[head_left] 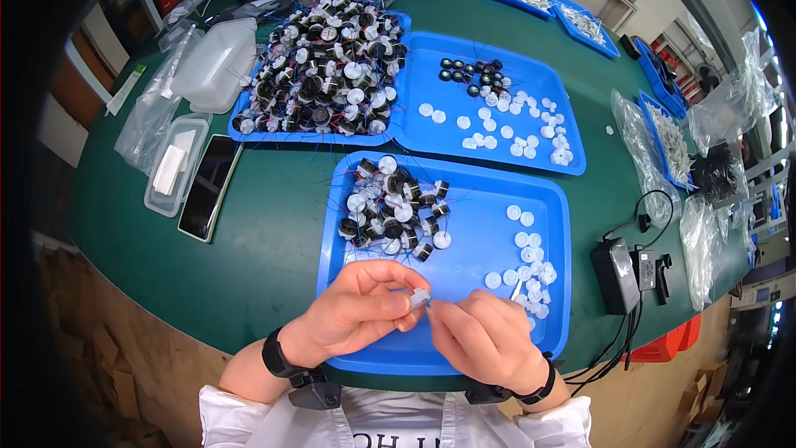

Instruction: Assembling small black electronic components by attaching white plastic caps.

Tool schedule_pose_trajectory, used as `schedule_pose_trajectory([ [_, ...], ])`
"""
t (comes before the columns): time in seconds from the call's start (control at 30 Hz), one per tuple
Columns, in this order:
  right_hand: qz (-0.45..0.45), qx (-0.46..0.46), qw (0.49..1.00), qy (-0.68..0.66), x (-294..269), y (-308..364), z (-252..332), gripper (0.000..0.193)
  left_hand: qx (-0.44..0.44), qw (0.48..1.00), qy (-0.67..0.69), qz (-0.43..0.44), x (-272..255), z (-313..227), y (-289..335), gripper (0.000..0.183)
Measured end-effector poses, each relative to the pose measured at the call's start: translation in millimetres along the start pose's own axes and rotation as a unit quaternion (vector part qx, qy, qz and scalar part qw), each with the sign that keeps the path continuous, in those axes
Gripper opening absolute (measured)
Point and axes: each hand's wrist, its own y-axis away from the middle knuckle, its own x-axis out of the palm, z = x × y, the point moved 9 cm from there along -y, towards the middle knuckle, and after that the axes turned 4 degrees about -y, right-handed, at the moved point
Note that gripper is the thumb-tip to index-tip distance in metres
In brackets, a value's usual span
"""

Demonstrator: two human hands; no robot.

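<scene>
Over the front edge of the near blue tray (464,168), my left hand (365,309) pinches a small white plastic part (420,297) between thumb and fingers. Close beside it, my right hand (489,336) has its fingertips pressed together at the part's right side; what they grip is too small to make out. In that tray's left half lies a heap of small black-and-white motors (394,209) with thin red and blue wires. Round white plastic caps (531,257) are scattered along its right side.
Behind stand a tray piled with motors (323,66) and a blue tray (497,162) of white caps and black round parts (473,75). A phone (210,188) and clear plastic boxes (217,66) lie at left. At right is a black device (616,274) with cables.
</scene>
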Motion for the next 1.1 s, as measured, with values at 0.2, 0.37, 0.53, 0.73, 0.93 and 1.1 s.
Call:
schedule_pose_trajectory([
  [0.2, 0.023, 0.070, 0.995, -0.066, 2.0, -4.9, -6.9, 0.024, 0.004, 0.999, -0.028, -0.022, -5.3, -0.5, 1.9, 0.025],
  [0.37, 0.017, 0.066, 0.992, -0.109, 2.0, -4.1, -13.8, 0.027, 0.029, 1.000, 0.006, -0.004, -4.9, -6.9, -0.3, 0.024],
  [0.53, -0.007, 0.024, 1.000, 0.000, -3.6, -3.4, -3.7, 0.024, 0.026, 1.000, 0.011, -0.012, -5.8, -5.8, 0.6, 0.024],
  [0.73, -0.011, 0.000, 1.000, 0.013, -0.3, -2.4, -0.4, 0.022, 0.033, 0.999, -0.007, -0.016, -4.9, -6.9, 0.3, 0.024],
  [0.93, 0.004, 0.001, 0.999, 0.046, 2.7, -4.5, 4.2, 0.022, 0.021, 1.000, -0.010, -0.020, -2.6, -0.9, 0.2, 0.022],
  [1.1, -0.015, 0.047, 0.999, 0.014, 0.9, -6.5, -3.4, 0.023, 0.029, 0.999, 0.006, -0.035, -4.3, -4.1, 1.0, 0.022],
])
